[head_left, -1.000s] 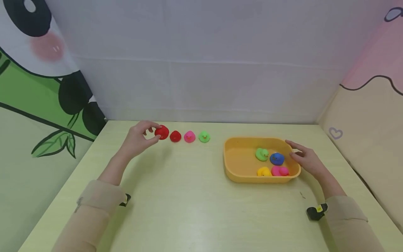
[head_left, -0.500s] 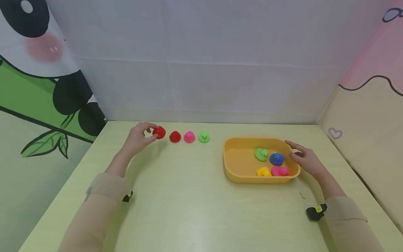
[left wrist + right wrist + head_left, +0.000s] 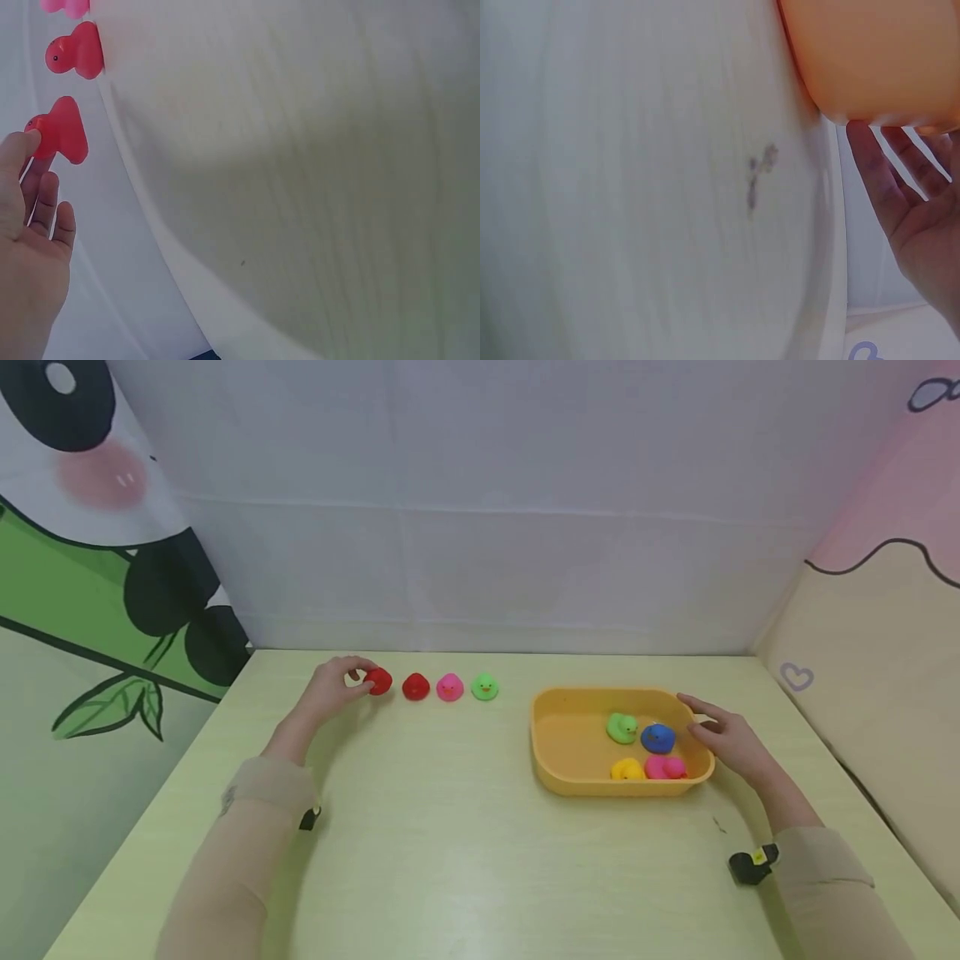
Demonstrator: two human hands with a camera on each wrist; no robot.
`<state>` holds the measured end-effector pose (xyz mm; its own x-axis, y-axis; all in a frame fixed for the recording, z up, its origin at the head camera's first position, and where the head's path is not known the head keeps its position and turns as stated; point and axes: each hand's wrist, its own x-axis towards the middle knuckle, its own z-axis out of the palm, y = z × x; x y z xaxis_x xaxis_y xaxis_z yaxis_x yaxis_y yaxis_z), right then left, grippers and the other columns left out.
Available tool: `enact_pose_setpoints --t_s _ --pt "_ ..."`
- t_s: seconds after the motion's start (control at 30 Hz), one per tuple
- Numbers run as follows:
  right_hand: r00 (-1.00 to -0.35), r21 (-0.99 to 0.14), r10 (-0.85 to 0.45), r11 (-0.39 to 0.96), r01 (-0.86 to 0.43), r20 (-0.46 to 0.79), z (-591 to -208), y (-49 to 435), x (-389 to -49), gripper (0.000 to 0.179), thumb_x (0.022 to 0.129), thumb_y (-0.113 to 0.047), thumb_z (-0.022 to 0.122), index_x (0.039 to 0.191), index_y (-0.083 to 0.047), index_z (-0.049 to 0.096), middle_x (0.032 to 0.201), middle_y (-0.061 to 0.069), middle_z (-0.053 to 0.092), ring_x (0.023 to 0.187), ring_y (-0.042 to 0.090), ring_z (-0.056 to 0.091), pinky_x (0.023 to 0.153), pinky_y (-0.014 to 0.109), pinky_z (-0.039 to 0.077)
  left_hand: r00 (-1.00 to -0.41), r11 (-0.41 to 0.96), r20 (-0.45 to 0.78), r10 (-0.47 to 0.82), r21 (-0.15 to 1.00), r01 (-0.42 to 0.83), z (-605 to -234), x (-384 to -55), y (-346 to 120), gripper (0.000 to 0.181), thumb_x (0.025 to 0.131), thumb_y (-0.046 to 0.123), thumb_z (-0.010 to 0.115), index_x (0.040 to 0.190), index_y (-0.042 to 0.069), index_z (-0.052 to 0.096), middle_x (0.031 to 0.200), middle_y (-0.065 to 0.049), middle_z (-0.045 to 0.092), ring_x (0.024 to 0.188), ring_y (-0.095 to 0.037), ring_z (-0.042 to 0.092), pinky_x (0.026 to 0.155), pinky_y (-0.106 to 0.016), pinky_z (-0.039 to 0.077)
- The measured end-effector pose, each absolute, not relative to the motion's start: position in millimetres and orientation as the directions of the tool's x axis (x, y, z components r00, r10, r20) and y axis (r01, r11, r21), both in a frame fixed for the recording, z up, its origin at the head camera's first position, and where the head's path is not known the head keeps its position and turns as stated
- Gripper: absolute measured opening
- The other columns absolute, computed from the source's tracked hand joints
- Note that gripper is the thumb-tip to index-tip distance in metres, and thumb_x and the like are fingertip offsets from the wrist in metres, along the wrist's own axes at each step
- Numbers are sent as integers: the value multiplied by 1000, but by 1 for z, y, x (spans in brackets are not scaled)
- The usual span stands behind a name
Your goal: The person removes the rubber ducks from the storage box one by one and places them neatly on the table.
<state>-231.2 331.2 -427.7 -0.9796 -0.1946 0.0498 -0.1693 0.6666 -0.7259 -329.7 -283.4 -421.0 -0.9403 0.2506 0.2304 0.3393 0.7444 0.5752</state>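
My left hand (image 3: 335, 683) pinches a small red rubber duck (image 3: 380, 682) between thumb and fingers, at the left end of a row by the table's back edge. In the left wrist view, the held duck (image 3: 63, 130) is slightly tilted, its base close to the table. Beside it in the row stand another red duck (image 3: 416, 687), a pink duck (image 3: 450, 687) and a green duck (image 3: 484, 687). My right hand (image 3: 731, 739) rests at the right end of a yellow tray (image 3: 566, 786); its fingertips touch the outer wall in the right wrist view.
Inside the tray lie a green duck (image 3: 622, 727), a blue duck (image 3: 657, 738), a yellow duck (image 3: 627, 769) and a pink duck (image 3: 665, 767), toward its right side. A white cloth wall (image 3: 480, 568) stands behind the table (image 3: 450, 860), with printed panels on both sides.
My left hand has moved the red duck a little to the left, away from the other red duck, then lowered it toward the table. My right hand and the tray stay in place.
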Motion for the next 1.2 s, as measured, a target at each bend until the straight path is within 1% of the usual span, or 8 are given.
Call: enact_pose_setpoints --t_s 0.13,0.4,0.57,0.7,1.03,1.2 --pt "-979 -721 -195 672 -172 52 -428 331 -232 51 99 -24 49 146 -11 34 147 23 34 115 47 52 76 15 46 -944 744 200 264 580 331 -424 -334 -285 28 88 8 63 116 4 63 111 -14 64 95 -30 52 80 -38 39" --pt "-977 -729 -209 661 -178 50 -428 331 -234 52 99 -20 49 146 -8 32 147 25 33 113 47 53 74 14 47 -967 771 86 242 588 245 -425 -335 -285 30 91 11 61 121 5 61 113 -15 61 98 -30 49 80 -37 38" --pt "-976 -732 -209 654 -191 67 -433 334 -236 51 98 -15 50 145 -5 33 146 26 34 112 47 54 73 15 48 -966 766 86 245 594 247 -431 -340 -286 30 91 11 61 120 4 61 116 -16 61 99 -31 51 82 -39 39" --pt "-976 -736 -205 650 -189 69 -430 332 -234 51 98 -18 50 146 -7 34 146 24 34 112 45 54 74 15 48 -965 763 83 248 597 248 -436 -344 -287 29 91 11 61 120 5 61 119 -15 61 101 -32 51 85 -41 39" --pt "-979 -732 -195 658 -177 61 -432 332 -233 51 99 -24 49 146 -12 35 147 23 35 114 47 52 76 15 47 -970 767 63 235 601 225 -438 -346 -286 29 92 13 61 120 8 62 114 -13 61 97 -30 52 77 -36 41" --pt "-979 -733 -196 657 -179 63 -434 333 -234 51 99 -24 49 146 -11 35 147 22 35 114 46 52 75 15 47 -972 761 53 231 612 214 -437 -346 -285 30 92 14 60 121 9 60 121 -14 59 104 -32 51 83 -41 42"
